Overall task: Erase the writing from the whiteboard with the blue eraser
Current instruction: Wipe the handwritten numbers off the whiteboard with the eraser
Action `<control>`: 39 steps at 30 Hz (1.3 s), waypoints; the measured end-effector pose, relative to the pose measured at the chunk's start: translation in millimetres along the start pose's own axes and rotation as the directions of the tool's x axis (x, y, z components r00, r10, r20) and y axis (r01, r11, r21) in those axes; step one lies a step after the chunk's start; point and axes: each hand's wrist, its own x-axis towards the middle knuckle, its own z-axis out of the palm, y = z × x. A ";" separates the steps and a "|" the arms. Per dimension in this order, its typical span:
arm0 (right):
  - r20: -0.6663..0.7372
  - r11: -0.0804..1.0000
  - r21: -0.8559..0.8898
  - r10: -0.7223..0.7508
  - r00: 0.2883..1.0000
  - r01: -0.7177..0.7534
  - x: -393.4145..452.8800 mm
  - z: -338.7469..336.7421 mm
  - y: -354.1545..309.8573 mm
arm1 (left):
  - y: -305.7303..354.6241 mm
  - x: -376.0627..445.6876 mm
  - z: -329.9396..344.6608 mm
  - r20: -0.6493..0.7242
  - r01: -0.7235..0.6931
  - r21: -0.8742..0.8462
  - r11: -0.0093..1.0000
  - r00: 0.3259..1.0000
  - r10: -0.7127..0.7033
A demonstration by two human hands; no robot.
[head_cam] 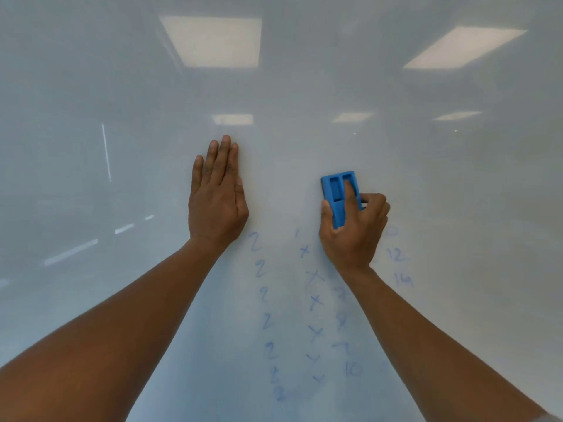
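Note:
A glossy whiteboard (304, 86) fills the whole view. My right hand (355, 233) grips the blue eraser (335, 193) and presses it flat against the board, index finger lying in one of its grooves. Faint blue writing (315, 300) runs below the eraser in columns of 2s, x marks and numbers such as 12, 14 and 10; part of it is hidden behind my right hand and forearm. My left hand (217, 196) rests flat on the board to the left of the eraser, fingers together and pointing up, holding nothing.
Ceiling light panels (213, 41) are reflected in the board's upper half. The board area above and beside both hands carries no visible writing. No board edge or tray is in view.

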 end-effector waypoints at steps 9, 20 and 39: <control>-0.033 0.999 -0.025 0.037 0.999 -0.038 4.6 0.9 1.2 | -2.1 -3.5 -2.3 0.011 -0.019 0.009 1.000 1.000 0.019; -0.071 0.990 -0.021 0.140 0.988 -0.142 23.7 2.1 1.3 | -4.1 -7.0 -4.7 -0.001 -0.037 0.011 0.999 0.999 0.037; 0.241 0.916 0.025 -0.395 0.887 0.401 -15.9 6.5 -51.1 | -5.0 -18.5 -8.2 0.022 -0.019 0.012 1.000 1.000 0.019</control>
